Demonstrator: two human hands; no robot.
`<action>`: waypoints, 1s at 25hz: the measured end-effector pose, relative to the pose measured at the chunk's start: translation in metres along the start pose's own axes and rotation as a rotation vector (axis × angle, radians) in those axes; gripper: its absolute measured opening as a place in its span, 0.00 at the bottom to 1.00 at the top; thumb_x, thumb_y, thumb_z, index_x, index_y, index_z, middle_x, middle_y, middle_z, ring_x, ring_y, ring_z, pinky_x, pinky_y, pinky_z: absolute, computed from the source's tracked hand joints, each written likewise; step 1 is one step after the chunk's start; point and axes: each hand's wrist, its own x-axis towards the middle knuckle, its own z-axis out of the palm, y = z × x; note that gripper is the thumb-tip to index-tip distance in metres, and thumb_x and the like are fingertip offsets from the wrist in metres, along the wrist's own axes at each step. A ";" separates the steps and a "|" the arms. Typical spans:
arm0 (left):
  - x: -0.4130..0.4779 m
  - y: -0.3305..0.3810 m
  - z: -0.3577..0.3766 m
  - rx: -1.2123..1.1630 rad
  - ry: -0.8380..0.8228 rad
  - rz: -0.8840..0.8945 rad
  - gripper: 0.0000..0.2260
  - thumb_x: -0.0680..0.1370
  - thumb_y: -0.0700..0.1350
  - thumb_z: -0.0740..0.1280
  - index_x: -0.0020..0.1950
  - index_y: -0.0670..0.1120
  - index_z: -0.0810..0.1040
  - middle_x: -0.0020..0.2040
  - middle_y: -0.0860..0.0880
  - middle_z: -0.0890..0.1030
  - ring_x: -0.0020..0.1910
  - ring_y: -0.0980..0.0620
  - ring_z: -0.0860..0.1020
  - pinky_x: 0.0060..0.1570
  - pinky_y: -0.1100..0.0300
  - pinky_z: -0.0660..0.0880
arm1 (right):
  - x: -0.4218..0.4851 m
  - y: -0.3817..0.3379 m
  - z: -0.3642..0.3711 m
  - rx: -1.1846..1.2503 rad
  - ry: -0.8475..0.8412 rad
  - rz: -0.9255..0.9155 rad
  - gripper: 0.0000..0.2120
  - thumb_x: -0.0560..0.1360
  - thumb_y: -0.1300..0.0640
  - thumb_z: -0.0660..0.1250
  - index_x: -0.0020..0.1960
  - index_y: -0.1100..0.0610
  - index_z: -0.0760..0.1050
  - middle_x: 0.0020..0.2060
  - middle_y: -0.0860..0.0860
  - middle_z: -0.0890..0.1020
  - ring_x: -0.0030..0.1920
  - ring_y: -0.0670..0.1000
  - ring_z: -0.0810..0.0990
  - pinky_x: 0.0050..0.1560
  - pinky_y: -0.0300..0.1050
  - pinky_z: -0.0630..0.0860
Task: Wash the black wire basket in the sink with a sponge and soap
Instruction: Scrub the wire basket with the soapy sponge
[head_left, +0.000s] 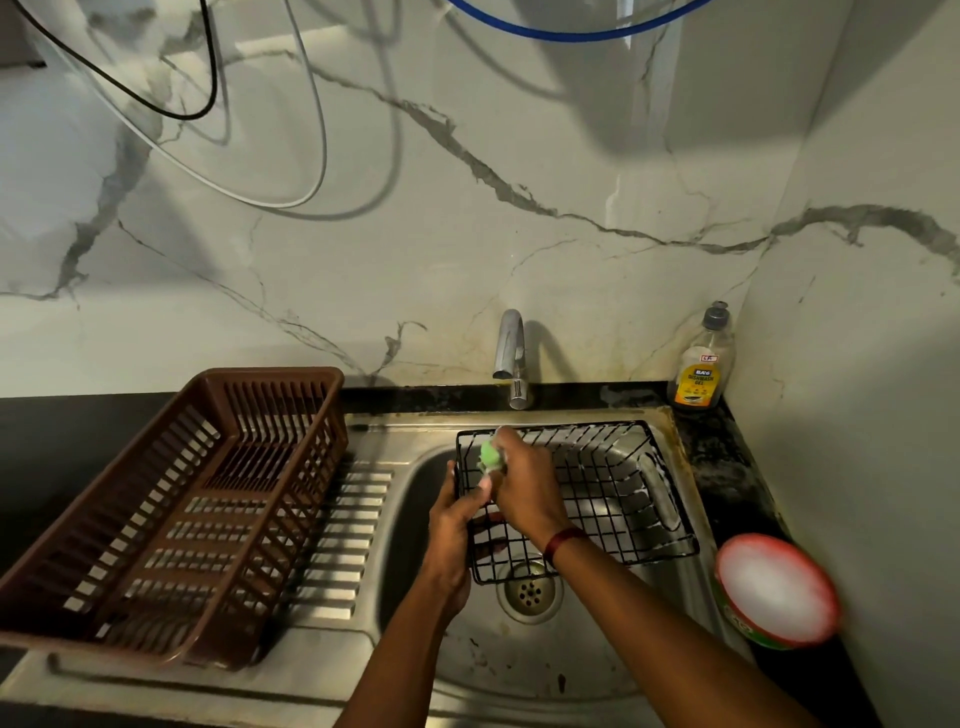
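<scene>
Basket (608, 488) in grip of left hand (451, 527)

White marble-look far wall (519, 182), grey veins; plain side wall (857, 364) at right. Black desk (52, 441) at left, below far wall. Black cable (182, 118), white cable (291, 204), blue hose (571, 35) looped across top. Dim light, soft shadows.

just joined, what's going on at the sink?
A person is scrubbing the black wire basket in the sink. The right grip holds a green sponge against the basket's far left corner. The left grip holds its left wall. Suds cling to the wires, and no water shows at the tap. A brown rack sits on the drainboard.
</scene>
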 end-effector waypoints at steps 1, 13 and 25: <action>-0.002 0.002 0.001 0.007 -0.008 0.000 0.25 0.79 0.56 0.70 0.75 0.54 0.74 0.56 0.49 0.87 0.55 0.48 0.86 0.53 0.42 0.84 | 0.000 -0.003 0.001 0.018 -0.043 -0.075 0.10 0.75 0.65 0.67 0.42 0.51 0.70 0.33 0.44 0.76 0.33 0.41 0.75 0.31 0.31 0.68; 0.002 -0.003 -0.008 0.013 -0.063 -0.018 0.26 0.76 0.70 0.67 0.69 0.58 0.79 0.62 0.43 0.84 0.59 0.42 0.84 0.57 0.39 0.82 | -0.003 0.002 -0.006 0.095 0.040 0.059 0.10 0.72 0.64 0.71 0.47 0.56 0.72 0.39 0.49 0.81 0.37 0.43 0.79 0.33 0.33 0.75; 0.011 -0.004 -0.017 -0.049 -0.030 -0.008 0.39 0.64 0.73 0.75 0.66 0.47 0.81 0.60 0.42 0.85 0.60 0.42 0.84 0.55 0.41 0.82 | -0.019 0.000 0.002 0.046 -0.298 -0.214 0.10 0.71 0.65 0.66 0.49 0.55 0.79 0.41 0.50 0.84 0.41 0.48 0.81 0.40 0.45 0.79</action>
